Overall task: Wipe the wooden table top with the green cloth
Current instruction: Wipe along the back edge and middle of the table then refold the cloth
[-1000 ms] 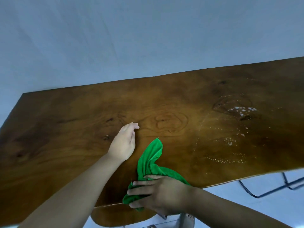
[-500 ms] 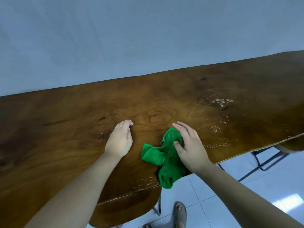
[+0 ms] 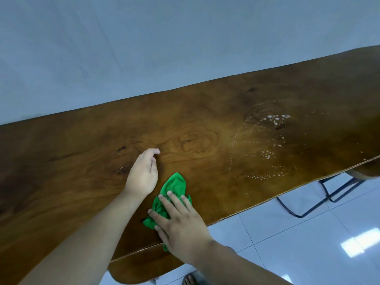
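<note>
Since half a second ago the green cloth (image 3: 173, 199) has been dragged back toward the near edge and closer to the left hand; a second ago it was gripped over that edge. Largest first: the wooden worktop (image 3: 205, 124) fills the middle of the view and is set against a pale wall. White foamy droplets (image 3: 269, 138) are scattered over its right part, well apart from the cloth, so most of the wiping is judged not yet done. A dark metal frame (image 3: 322, 199) is seen on the tiled floor beyond the near edge. The left hand (image 3: 144, 174) is laid flat on the wood just beside the cloth, fingers together and holding nothing, apparently as a brace. The right hand (image 3: 178, 223) is pressed palm-down on the bunched cloth, fingers (image 3: 174, 200) spread apart over it rather than clamped round it. The cloth is crumpled near the near edge, one corner hanging over it. For a good stroke, the cloth would best be flattened, kept under an even palm load and swept right through the droplets in overlapping passes, not lifted mid-stroke. No containers are in view.
</note>
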